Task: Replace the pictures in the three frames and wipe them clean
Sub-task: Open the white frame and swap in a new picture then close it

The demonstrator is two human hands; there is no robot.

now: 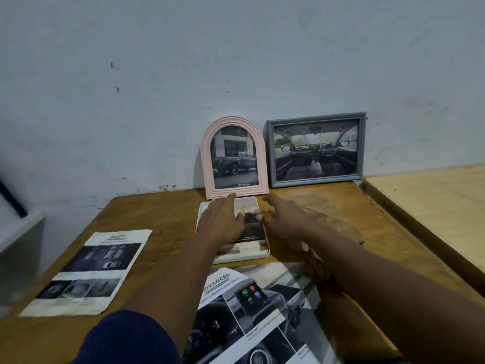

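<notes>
A white frame (237,254) lies flat on the wooden table, with a dark picture (253,231) resting in it. My left hand (221,222) lies palm down over the frame's left half, pressing on the picture. My right hand (284,219) hovers at the frame's right edge, fingers spread, thumb touching the picture's top. Behind them a pink arched frame (208,158) with a pickup truck picture leans on the wall. A grey rectangular frame (360,151) showing a car interior leans to its right.
A brochure page headed SAFETY (86,271) lies at the left of the table (162,211). Another brochure page (252,316) lies near the front edge, under my arms. A lighter wooden surface (433,206) adjoins on the right. The wall stands close behind.
</notes>
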